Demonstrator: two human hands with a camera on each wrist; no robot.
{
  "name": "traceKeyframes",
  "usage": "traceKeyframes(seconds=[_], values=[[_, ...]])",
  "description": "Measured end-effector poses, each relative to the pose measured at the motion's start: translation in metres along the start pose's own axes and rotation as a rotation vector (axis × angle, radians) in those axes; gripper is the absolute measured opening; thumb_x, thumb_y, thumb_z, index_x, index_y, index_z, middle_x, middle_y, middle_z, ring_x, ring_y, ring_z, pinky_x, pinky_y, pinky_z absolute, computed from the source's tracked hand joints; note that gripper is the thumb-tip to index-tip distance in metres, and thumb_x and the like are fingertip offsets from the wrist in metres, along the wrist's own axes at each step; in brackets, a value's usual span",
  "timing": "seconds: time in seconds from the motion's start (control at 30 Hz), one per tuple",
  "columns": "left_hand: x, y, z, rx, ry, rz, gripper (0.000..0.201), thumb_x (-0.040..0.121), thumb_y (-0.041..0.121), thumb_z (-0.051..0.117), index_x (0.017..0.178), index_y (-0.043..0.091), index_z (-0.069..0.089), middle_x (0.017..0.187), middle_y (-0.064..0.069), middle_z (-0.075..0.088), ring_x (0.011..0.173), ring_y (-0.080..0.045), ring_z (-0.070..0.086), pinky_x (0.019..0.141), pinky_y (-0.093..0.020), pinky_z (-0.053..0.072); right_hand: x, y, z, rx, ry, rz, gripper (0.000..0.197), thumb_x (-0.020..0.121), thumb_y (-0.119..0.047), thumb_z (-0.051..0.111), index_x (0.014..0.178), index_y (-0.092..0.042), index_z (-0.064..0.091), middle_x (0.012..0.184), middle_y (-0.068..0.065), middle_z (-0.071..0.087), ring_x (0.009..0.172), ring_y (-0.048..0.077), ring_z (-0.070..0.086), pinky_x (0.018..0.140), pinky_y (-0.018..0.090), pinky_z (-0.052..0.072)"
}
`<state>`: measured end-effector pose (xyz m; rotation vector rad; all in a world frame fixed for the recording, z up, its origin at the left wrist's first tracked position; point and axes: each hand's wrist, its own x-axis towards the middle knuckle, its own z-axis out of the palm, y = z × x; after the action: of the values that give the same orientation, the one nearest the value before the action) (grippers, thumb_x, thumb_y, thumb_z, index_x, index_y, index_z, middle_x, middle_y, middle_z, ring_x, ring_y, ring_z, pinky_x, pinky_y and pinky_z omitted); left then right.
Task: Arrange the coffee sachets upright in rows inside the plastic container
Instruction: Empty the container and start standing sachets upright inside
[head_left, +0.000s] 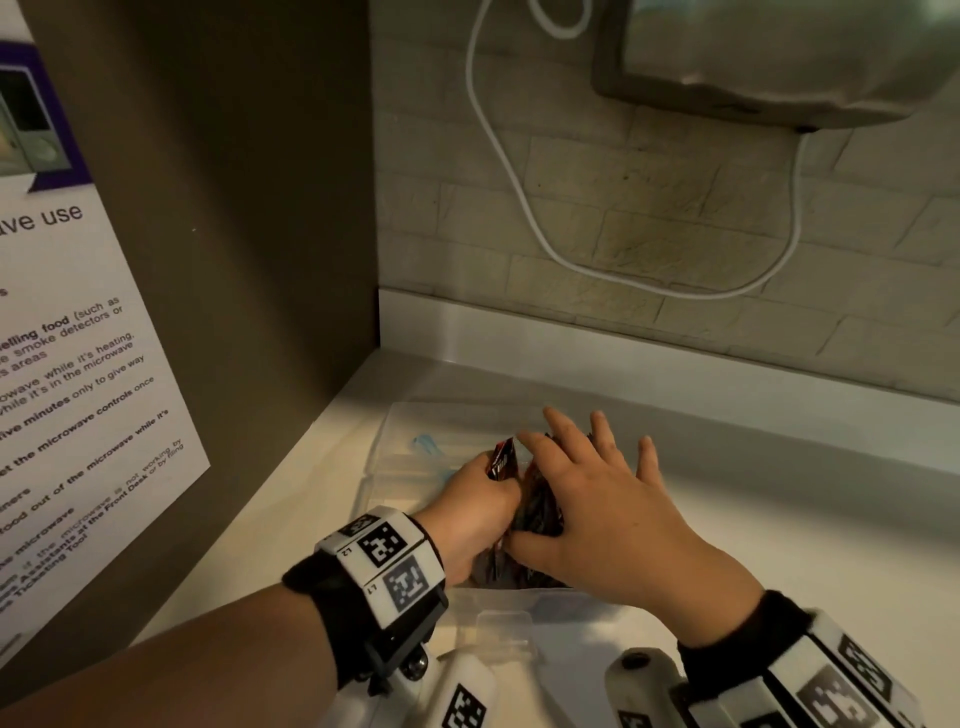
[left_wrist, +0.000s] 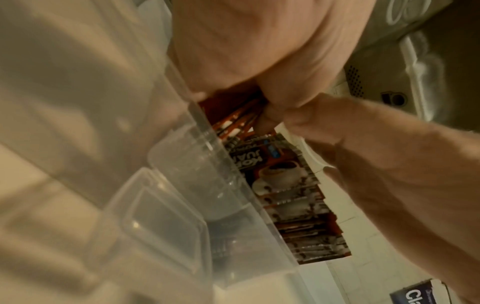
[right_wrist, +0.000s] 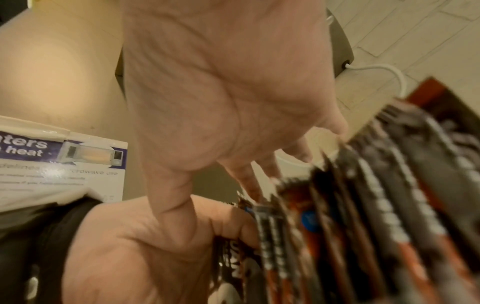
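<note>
Here, both hands work inside a clear, rectangular plastic container sitting on a pale counter near the left corner, below a tiled wall. The left hand has its fingers curled round a dark red-and-black coffee sachet, pinching it upright at the left of the batch. The right hand lies spread and flat, its straight fingers pressing on the top edges of a row of dark foil coffee sachets without closing round any of them. The left wrist view shows the sachets standing edge-on against the container's near wall.

The sachets look light, thin and slick, stiff only along their crimped, serrated seams, so they will likely fan out or topple once pressure eases. The safest hold seems to be a pinch across the flat faces near the top seam, with the other palm bracing the row.

A laminated white microwave notice hangs on the left panel.
</note>
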<state>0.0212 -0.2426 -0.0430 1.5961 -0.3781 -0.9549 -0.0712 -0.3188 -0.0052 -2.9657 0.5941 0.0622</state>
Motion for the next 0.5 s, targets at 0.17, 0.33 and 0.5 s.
traceKeyframes(seconds=[0.17,0.33,0.5], values=[[-0.004,0.007,-0.025,-0.032,0.162,0.128,0.012,0.096,0.014,0.05,0.101,0.017,0.06,0.091,-0.006,0.064,0.079,-0.017,0.058,0.059,-0.026,0.042,-0.013,-0.018,-0.021,0.384,0.374,-0.11,0.055,0.082,-0.04,0.06,0.13,-0.031,0.036,0.12,-0.018,0.046,0.11,0.003,0.047,0.096,0.025,0.039],[-0.015,0.019,-0.049,-0.178,0.188,0.191,0.014,0.09,0.02,0.061,0.097,0.009,0.065,0.082,-0.009,0.071,0.072,-0.022,0.064,0.063,-0.029,0.048,-0.002,-0.04,-0.012,0.505,0.268,-0.106,0.037,0.076,-0.03,0.072,0.091,-0.028,0.038,0.094,-0.011,0.05,0.071,0.001,0.046,0.055,0.016,0.031],[-0.023,0.012,-0.061,-0.267,0.194,0.192,0.018,0.084,0.017,0.068,0.099,0.006,0.069,0.079,-0.01,0.071,0.069,-0.019,0.07,0.064,-0.032,0.054,0.016,-0.062,0.011,0.635,0.18,-0.087,0.05,0.067,-0.03,0.082,0.075,-0.028,0.033,0.078,-0.006,0.054,0.064,0.006,0.049,0.052,0.015,0.033]])
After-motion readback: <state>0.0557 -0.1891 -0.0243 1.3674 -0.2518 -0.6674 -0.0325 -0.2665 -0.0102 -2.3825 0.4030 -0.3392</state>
